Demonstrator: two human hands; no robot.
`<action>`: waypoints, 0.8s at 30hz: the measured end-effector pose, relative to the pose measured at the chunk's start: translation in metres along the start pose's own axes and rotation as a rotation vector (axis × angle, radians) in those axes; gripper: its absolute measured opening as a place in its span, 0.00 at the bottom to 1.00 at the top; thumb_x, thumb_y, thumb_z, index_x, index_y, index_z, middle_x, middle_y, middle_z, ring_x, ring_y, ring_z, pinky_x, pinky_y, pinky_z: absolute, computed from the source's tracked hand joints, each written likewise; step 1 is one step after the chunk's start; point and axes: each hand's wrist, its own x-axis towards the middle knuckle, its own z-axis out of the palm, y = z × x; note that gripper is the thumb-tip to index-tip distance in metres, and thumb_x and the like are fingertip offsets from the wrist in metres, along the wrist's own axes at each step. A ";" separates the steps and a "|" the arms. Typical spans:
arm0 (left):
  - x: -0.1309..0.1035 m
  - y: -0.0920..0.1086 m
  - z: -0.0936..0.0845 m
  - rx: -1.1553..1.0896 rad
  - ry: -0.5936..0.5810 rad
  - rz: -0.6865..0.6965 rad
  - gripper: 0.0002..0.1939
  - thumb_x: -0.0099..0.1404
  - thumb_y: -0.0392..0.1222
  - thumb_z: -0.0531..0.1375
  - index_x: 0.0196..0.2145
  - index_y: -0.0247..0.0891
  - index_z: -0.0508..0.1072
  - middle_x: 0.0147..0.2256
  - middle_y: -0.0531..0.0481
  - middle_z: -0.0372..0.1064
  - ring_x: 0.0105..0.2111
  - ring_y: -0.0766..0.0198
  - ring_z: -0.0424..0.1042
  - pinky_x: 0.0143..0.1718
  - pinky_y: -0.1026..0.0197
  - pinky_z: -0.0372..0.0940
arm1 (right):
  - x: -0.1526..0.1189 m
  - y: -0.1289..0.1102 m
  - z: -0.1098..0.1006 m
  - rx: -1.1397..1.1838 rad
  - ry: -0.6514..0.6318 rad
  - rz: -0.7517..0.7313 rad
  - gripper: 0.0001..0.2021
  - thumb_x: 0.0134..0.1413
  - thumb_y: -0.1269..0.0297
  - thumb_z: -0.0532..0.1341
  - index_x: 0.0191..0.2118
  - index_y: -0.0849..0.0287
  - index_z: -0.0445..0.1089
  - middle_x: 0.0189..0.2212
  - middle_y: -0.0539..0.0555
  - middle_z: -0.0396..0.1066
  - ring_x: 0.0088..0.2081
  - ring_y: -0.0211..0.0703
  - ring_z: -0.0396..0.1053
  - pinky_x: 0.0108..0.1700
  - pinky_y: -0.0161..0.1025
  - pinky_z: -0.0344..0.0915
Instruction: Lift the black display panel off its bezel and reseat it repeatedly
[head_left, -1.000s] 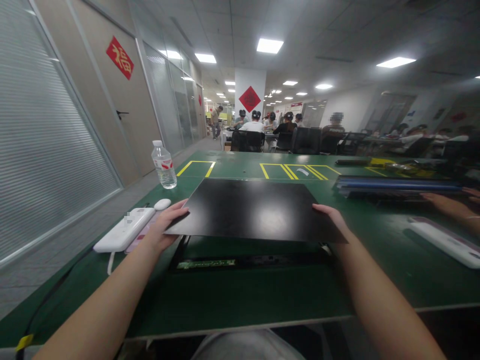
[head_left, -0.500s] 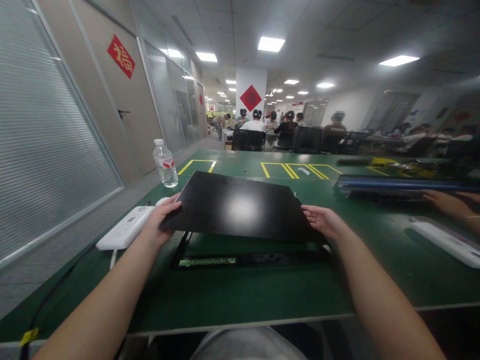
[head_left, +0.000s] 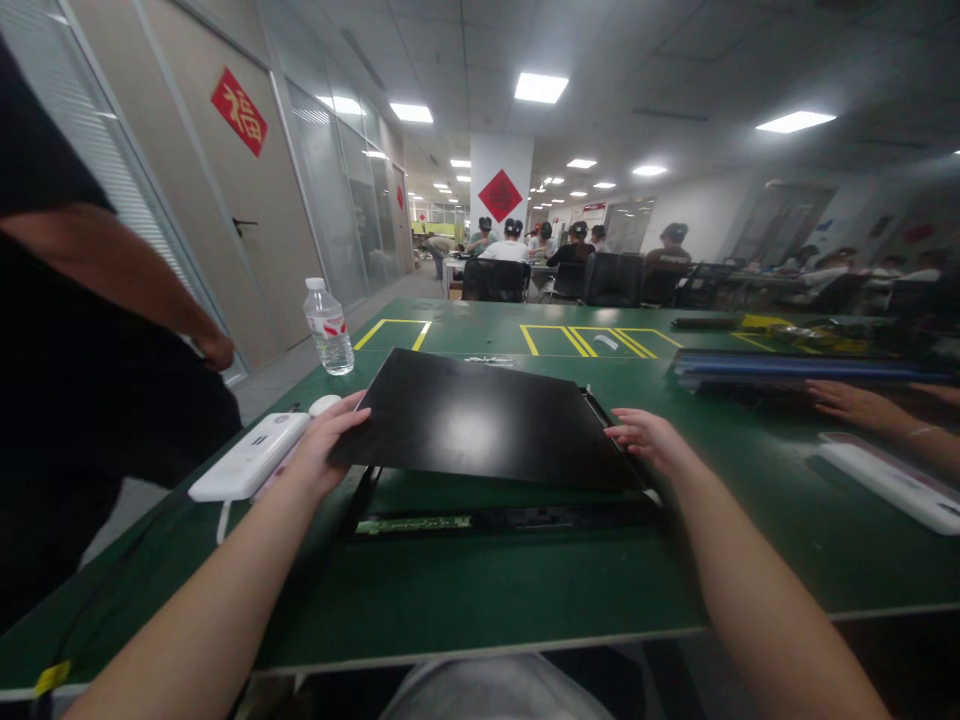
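Observation:
A glossy black screen panel [head_left: 465, 425] lies tilted over a black rectangular frame [head_left: 570, 516], its left side raised above the frame. My left hand [head_left: 322, 440] grips the panel's left edge, thumb on top. At the right edge, my right hand [head_left: 651, 442] has its fingers stretched out and slightly apart, the tips by the panel's rim and the frame's right side. A green circuit board strip [head_left: 412, 524] shows along the frame's front bar. The panel hides most of the frame's back part.
Left of the frame are a white power strip [head_left: 247, 458] and a water bottle [head_left: 328, 328]. At right, a co-worker's hand [head_left: 851, 405] is beside a long dark blue-edged panel [head_left: 787, 368] and a white strip-shaped device [head_left: 892, 482]. A person in black [head_left: 67, 330] stands at far left.
The panel's right side has settled lower and shifted slightly, and my right fingers have loosened from its edge. A person has come into view at left. The co-worker's hand has moved left.

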 end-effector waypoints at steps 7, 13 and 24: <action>0.003 -0.008 -0.002 0.085 -0.001 -0.004 0.18 0.51 0.27 0.65 0.41 0.36 0.78 0.31 0.49 0.80 0.23 0.65 0.77 0.24 0.68 0.72 | 0.006 0.003 -0.001 -0.061 0.073 -0.013 0.09 0.53 0.69 0.59 0.41 0.63 0.71 0.25 0.58 0.77 0.19 0.33 0.62 0.20 0.28 0.54; 0.000 -0.009 0.001 0.133 0.003 -0.028 0.18 0.50 0.26 0.66 0.40 0.36 0.77 0.30 0.49 0.79 0.22 0.64 0.76 0.24 0.67 0.72 | 0.011 0.008 -0.003 -0.066 0.100 -0.042 0.07 0.53 0.70 0.59 0.38 0.63 0.70 0.22 0.58 0.75 0.17 0.33 0.59 0.17 0.27 0.49; 0.004 -0.013 -0.004 0.202 -0.035 -0.033 0.21 0.51 0.29 0.68 0.44 0.37 0.74 0.31 0.49 0.79 0.25 0.62 0.78 0.25 0.65 0.72 | 0.016 0.012 -0.004 -0.110 0.128 -0.054 0.05 0.53 0.69 0.60 0.37 0.62 0.70 0.21 0.58 0.75 0.17 0.32 0.59 0.17 0.27 0.48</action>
